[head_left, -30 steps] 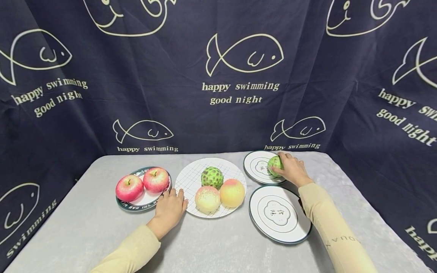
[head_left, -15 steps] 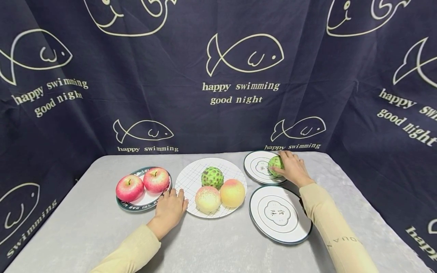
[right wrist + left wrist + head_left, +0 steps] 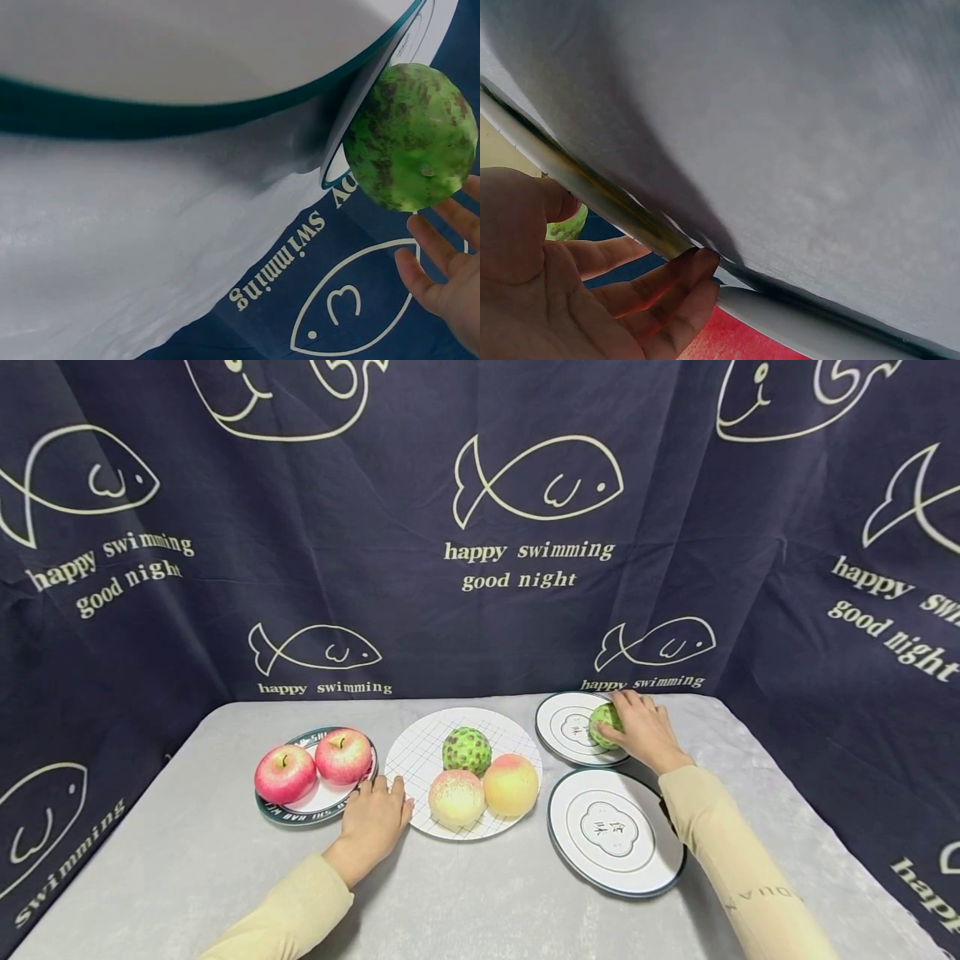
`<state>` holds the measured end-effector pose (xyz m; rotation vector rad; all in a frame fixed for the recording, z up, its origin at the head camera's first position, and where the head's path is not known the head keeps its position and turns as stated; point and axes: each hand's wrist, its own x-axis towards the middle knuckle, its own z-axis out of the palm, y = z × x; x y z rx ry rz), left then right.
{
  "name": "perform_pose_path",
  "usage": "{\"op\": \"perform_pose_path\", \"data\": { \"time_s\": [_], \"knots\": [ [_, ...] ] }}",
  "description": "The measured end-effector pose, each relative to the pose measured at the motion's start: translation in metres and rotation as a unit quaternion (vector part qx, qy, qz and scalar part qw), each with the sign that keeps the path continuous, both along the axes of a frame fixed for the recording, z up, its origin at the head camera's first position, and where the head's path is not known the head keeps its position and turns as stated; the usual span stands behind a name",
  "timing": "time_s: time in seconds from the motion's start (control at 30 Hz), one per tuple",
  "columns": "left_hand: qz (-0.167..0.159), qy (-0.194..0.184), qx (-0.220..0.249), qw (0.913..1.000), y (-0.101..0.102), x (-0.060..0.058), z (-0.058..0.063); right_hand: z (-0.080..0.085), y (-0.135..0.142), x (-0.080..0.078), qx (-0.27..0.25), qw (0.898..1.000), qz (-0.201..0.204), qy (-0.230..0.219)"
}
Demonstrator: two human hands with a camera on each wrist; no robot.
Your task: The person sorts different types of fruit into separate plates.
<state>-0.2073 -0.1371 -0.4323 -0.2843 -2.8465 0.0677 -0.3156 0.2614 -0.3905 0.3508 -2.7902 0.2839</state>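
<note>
At the far right of the head view, my right hand (image 3: 647,732) holds a green sugar apple (image 3: 603,727), thumb at its front and fingers behind it. The fruit is over the right part of the small far plate (image 3: 555,731); in the right wrist view the fingertips meet the sugar apple (image 3: 412,139) at its lower side. My left hand (image 3: 371,818) lies between the plate with a green rim (image 3: 281,814) and the checked plate (image 3: 408,747), holding nothing. In the left wrist view, the left hand (image 3: 592,292) has loosely bent fingers by the plate edges.
Two red apples (image 3: 342,756) lie on the green-rimmed plate. Another sugar apple (image 3: 467,750) and two peaches (image 3: 510,785) sit on the checked plate. A larger dark-rimmed plate (image 3: 581,860) is in front of the far one. A dark fish-print curtain (image 3: 420,635) borders the grey tabletop (image 3: 465,910).
</note>
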Motion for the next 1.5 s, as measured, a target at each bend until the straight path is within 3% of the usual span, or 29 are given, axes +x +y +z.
{"op": "perform_pose_path", "data": {
  "time_s": [0.43,0.8,1.5],
  "knots": [
    [0.002,-0.016,-0.002,0.9999,0.001,0.001,0.003,0.009,-0.024,0.009,0.048,0.996,0.038,0.066],
    [0.005,-0.024,0.000,0.9997,0.001,0.000,0.001,0.008,-0.046,0.013,0.057,0.995,0.066,0.056],
    [0.006,-0.022,0.003,0.9997,0.002,0.000,0.003,0.000,-0.084,0.023,0.070,0.987,0.119,0.082]
  ]
}}
